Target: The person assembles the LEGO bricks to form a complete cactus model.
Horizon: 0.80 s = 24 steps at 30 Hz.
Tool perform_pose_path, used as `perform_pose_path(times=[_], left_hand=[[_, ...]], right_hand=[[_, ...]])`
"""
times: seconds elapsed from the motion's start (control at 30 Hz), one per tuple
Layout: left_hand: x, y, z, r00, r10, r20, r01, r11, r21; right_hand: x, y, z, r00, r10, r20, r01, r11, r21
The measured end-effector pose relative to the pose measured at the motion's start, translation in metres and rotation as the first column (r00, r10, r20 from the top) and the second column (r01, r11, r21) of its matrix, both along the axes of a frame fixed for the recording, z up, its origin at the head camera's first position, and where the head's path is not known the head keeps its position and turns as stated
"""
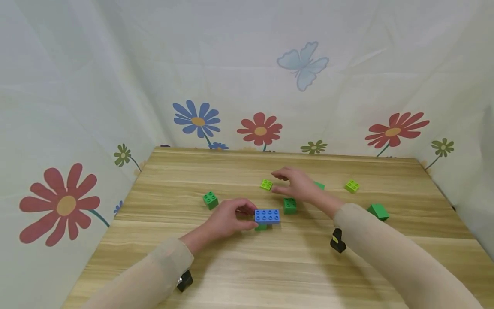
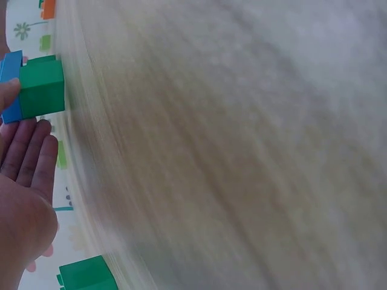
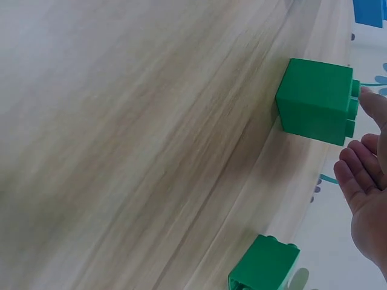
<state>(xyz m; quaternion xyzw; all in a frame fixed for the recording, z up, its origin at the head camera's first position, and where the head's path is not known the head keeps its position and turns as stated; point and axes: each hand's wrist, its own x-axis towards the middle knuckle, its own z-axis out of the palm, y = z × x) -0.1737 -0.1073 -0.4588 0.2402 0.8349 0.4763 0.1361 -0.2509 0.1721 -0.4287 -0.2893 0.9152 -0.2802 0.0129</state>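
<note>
My left hand [image 1: 227, 219] pinches the left end of a blue building brick [image 1: 267, 216] that has studs on top. Beneath the blue brick is a green brick [image 1: 260, 227]; in the left wrist view the green brick [image 2: 42, 87] sits against its underside. The thumb lies on the blue brick's side there. My right hand [image 1: 297, 185] is farther forward over the table, fingers spread from the thumb and holding nothing. A small lime brick [image 1: 266, 184] lies just left of its fingertips. Below its palm stands a green brick [image 1: 290, 206], which the right wrist view shows close by.
Another green brick [image 1: 210, 200] stands left of the left hand. A green brick [image 1: 319, 185] is partly hidden behind the right wrist. Farther right lie a lime brick [image 1: 352, 186] and a green brick [image 1: 378, 212]. A flower-printed curtain [image 1: 231, 77] borders the wooden table [image 1: 247, 274].
</note>
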Motion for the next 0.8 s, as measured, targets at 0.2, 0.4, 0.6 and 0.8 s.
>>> perform_pose_path(times=[0.2, 0.4, 0.6, 0.8], left_hand=[[0.000, 0.000, 0.000, 1.000, -0.002, -0.003, 0.002, 1.000, 0.005], [0.000, -0.001, 0.000, 1.000, -0.003, 0.004, 0.003, 1.000, 0.009], [-0.001, -0.001, -0.002, 1.000, -0.011, -0.008, 0.011, 1.000, 0.028], [-0.001, -0.002, -0.003, 1.000, -0.012, -0.006, 0.012, 0.999, 0.033]], right_hand=[[-0.010, -0.009, -0.007, 1.000, -0.014, 0.028, 0.013, 0.999, 0.039], [-0.019, -0.015, -0.014, 0.998, -0.037, 0.059, 0.034, 0.999, 0.041], [-0.024, -0.021, -0.018, 0.996, -0.039, 0.076, 0.036, 0.998, 0.045], [-0.026, -0.025, -0.022, 0.997, -0.045, 0.069, 0.042, 0.998, 0.042]])
